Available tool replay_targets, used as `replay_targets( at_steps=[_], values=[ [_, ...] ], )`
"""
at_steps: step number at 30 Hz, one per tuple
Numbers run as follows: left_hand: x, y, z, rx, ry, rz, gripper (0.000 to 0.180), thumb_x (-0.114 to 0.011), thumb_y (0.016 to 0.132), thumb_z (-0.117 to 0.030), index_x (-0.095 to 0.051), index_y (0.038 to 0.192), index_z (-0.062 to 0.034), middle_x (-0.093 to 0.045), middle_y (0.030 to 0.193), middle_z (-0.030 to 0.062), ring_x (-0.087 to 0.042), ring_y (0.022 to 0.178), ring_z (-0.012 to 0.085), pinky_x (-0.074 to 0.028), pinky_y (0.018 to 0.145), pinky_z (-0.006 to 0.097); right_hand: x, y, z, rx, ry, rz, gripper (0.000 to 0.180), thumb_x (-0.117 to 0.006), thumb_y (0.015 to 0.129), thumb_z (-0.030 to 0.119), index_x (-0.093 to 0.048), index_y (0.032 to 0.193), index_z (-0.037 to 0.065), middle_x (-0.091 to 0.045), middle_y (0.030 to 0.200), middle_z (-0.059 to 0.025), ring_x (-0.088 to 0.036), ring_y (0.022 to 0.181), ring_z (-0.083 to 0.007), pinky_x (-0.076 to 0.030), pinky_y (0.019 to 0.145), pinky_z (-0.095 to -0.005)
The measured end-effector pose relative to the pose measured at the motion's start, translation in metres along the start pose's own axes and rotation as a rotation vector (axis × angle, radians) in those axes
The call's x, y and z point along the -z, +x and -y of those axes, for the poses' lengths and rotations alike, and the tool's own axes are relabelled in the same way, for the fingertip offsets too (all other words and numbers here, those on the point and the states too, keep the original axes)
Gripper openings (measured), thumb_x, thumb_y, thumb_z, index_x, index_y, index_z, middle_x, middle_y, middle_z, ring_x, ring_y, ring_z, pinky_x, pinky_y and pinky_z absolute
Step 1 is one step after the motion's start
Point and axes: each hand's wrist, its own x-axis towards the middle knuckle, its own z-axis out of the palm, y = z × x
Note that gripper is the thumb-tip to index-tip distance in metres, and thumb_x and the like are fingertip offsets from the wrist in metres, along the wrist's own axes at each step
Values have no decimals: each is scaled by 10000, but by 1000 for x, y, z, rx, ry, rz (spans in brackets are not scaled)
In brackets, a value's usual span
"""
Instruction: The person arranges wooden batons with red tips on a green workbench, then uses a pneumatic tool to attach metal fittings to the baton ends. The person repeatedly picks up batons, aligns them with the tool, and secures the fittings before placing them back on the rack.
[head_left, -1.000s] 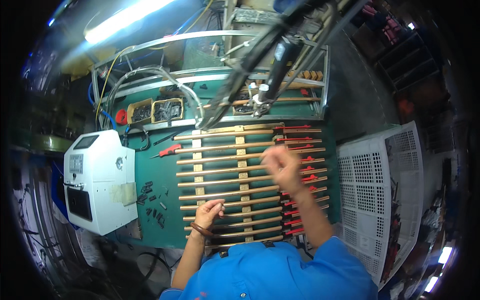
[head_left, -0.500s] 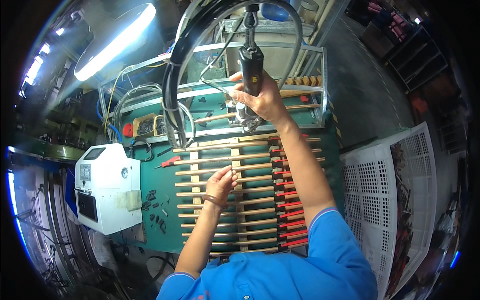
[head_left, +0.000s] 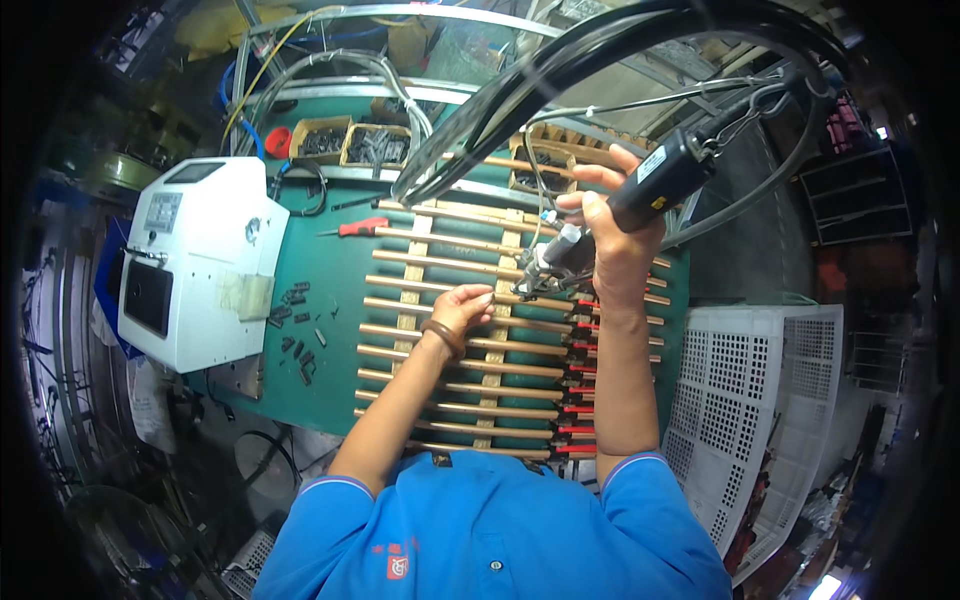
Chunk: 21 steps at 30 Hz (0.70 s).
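Note:
My right hand (head_left: 628,240) is wrapped round a black corded hand-held power tool (head_left: 662,182), tilted with its metal head (head_left: 555,255) over the rows of rods. Several copper-coloured rods (head_left: 455,240) lie side by side across wooden strips (head_left: 410,270), with red and black pieces (head_left: 580,412) along their right part. Low over the rods, my left hand (head_left: 465,308) is closed, thumb and fingers pressed together near the tool's head. Whatever is between those fingers, if anything, is too small to make out.
A red-handled screwdriver (head_left: 360,228) and loose black parts (head_left: 300,350) lie on the green table, left of the rods. A white machine (head_left: 200,270) stands at the left. Boxes of parts (head_left: 378,146) stand behind. White perforated crates (head_left: 725,400) are at the right; thick black cables (head_left: 520,90) arch overhead.
The tool in my right hand has come from the far frame to nearer, over the rods, and is now tilted. My left hand remains pinched over the rods. The whole view has shifted.

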Motion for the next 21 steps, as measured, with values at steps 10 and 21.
replay_targets(
  at_steps=[10,21],
  values=[
    [29,-35,7,41,-52,218,148,-595,881,-83,-569,1022,-51,-579,868,5,-571,731,73,-528,651,212,-45,-23,23,4,99,-90,500,-522,769,-69,-394,1252,-47,-635,970,-157,-673,726,-222,-534,570,-237],
    [35,-49,6,-87,-319,307,161,-589,898,-147,-531,1031,-76,-541,822,-10,-540,752,73,-515,736,265,-67,-34,23,24,122,-61,512,-550,781,-54,-382,1264,-47,-613,1014,-182,-673,780,-260,-533,583,-247]
  ],
)
